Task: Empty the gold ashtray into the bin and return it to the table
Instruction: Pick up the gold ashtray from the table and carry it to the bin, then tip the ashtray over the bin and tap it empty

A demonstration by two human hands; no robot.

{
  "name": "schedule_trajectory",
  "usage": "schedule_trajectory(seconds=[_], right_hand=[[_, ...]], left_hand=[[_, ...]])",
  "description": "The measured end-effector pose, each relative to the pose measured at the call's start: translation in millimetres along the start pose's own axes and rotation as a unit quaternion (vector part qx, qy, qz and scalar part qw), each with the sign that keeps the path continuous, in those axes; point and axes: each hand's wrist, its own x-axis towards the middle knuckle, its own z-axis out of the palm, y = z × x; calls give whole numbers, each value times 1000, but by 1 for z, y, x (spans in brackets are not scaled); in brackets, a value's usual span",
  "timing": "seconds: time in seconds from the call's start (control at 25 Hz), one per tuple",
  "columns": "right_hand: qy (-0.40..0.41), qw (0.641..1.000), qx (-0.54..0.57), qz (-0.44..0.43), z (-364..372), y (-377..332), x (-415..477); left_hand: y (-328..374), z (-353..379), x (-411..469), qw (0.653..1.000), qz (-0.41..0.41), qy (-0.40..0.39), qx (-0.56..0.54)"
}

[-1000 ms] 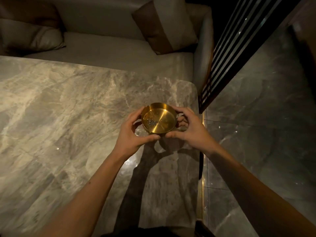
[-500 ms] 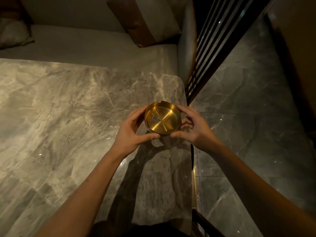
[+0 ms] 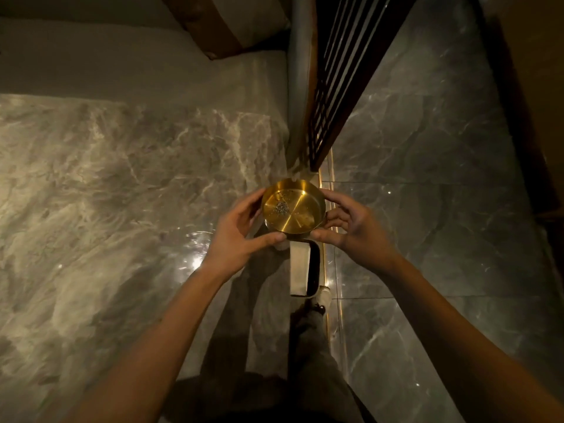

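Observation:
A round gold ashtray (image 3: 297, 213) with a small heap of grey ash inside is held level in the air, over the right edge of the marble table (image 3: 106, 193). My left hand (image 3: 241, 236) grips its left rim and my right hand (image 3: 354, 230) grips its right rim, thumbs along the near side. Directly below the ashtray, beside the table, stands a pale rectangular bin (image 3: 305, 267) with a dark opening, on the floor.
A beige sofa (image 3: 146, 68) with a brown and cream cushion (image 3: 232, 22) runs behind the table. A dark slatted screen (image 3: 341, 71) rises to the right of it. Glossy dark marble floor (image 3: 442, 193) spreads on the right. My leg and shoe (image 3: 320, 303) show under the bin.
Both hands have carried the ashtray rightwards from over the tabletop to its right edge. The view has swung right and down, so the bin has come into sight.

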Motion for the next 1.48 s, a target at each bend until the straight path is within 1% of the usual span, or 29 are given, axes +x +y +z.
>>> schedule_trajectory(seconds=[0.08,0.24,0.32,0.48,0.64,0.92,1.08,1.28,1.36,1.48], right_hand=[[-11,1000,4,-8,-35,25,3],[-11,999,31,28,-91,78,0],[-12,998,46,49,-106,105,-2],[-21,991,92,95,-116,156,1],[-20,983,121,140,-108,205,7],[-21,968,149,200,-75,289,35],[-29,956,180,229,-59,337,47],[-49,942,191,272,-38,393,56],[-65,938,193,280,-27,416,58],[-93,933,202,283,-11,440,62]], left_hand=[[-5,42,12,1000,-15,19,-5],[-28,117,27,997,-67,36,-10],[-41,142,34,995,-91,44,-3],[-82,170,44,988,-142,58,-28],[-124,180,53,981,-181,60,-29],[-210,177,79,964,-251,69,-57],[-260,180,93,957,-275,78,-44],[-321,174,95,945,-315,80,-30],[-343,171,91,941,-327,91,-19],[-367,170,86,924,-359,131,-28]])
